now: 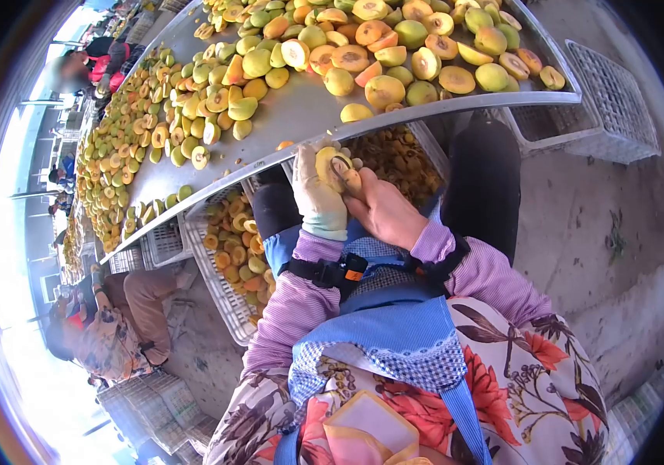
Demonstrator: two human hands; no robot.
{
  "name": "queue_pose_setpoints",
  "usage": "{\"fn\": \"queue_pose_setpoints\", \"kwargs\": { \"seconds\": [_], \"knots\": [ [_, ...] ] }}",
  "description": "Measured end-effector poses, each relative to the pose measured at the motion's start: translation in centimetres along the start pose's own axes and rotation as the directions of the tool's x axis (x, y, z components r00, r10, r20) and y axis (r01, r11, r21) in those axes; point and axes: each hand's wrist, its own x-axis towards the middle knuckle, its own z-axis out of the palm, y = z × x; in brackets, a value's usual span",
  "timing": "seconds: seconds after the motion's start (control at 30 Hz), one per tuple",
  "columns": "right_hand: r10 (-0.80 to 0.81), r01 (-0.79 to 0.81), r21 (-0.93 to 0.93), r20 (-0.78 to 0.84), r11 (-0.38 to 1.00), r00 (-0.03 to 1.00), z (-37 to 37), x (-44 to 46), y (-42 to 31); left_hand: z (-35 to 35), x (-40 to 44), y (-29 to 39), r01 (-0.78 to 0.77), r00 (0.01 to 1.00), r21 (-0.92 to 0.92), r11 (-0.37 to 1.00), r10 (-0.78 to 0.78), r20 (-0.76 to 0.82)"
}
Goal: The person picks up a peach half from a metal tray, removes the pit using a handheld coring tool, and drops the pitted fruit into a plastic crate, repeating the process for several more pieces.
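My left hand [319,198], in a pale glove, is closed round a yellow halved fruit [333,170] just below the metal table's front edge. Bare and closed, my right hand [386,211] presses its fingers at the fruit's cut side; any small tool there is too hidden to make out. Beneath both hands is a crate of brownish fruit scraps [402,159]. Halved yellow and green fruit [347,58] lies heaped on the metal table [270,124] ahead.
A white crate of fruit halves [239,248] stands left of my knees. An empty-looking crate [611,108] is at the right. A co-worker [127,310] sits at the left, another person [103,66] beyond the table. Stacked crates [154,411] stand lower left.
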Motion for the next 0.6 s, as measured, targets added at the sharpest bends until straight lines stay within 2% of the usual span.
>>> {"fn": "queue_pose_setpoints", "kwargs": {
  "seconds": [0.1, 0.13, 0.2, 0.23, 0.33, 0.43, 0.53, 0.6],
  "knots": [
    [-0.038, 0.035, 0.074, 0.033, 0.997, 0.999, 0.2, 0.4, 0.6, 0.9, -0.3, -0.3, -0.212, 0.972, 0.225, 0.951, 0.230, -0.056],
    [-0.061, 0.056, 0.108, 0.039, 0.993, 0.997, 0.3, 0.5, 0.7, 0.8, -0.3, -0.2, -0.220, 0.970, 0.197, 0.955, 0.235, -0.058],
    [0.016, -0.026, 0.081, 0.123, 0.996, 0.992, -0.4, 0.9, 0.2, 0.8, -0.1, 0.0, -0.242, 0.966, 0.134, 0.961, 0.252, -0.059],
    [0.054, -0.065, 0.065, 0.165, 0.996, 0.985, -0.6, 1.0, 0.0, 0.8, 0.1, 0.4, -0.176, 0.978, 0.115, 0.978, 0.187, -0.095],
    [0.077, -0.086, 0.049, 0.156, 0.995, 0.985, -0.1, 1.4, 0.3, 1.0, 0.1, 0.2, -0.171, 0.970, 0.132, 0.976, 0.190, -0.153],
    [0.053, -0.056, 0.037, 0.070, 0.998, 0.996, 0.3, 0.8, 0.1, 0.8, -0.1, -0.2, -0.171, 0.972, 0.050, 0.984, 0.177, -0.155],
    [0.034, -0.033, -0.026, 0.019, 0.999, 0.999, 0.6, 0.6, 0.1, 0.0, 0.2, -0.5, -0.160, 0.982, -0.056, 0.986, 0.153, -0.115],
    [0.040, -0.039, -0.064, 0.013, 0.997, 0.999, 0.5, 0.6, -0.2, -0.4, 0.3, -0.7, -0.150, 0.985, -0.037, 0.988, 0.146, -0.091]
  ]
}}
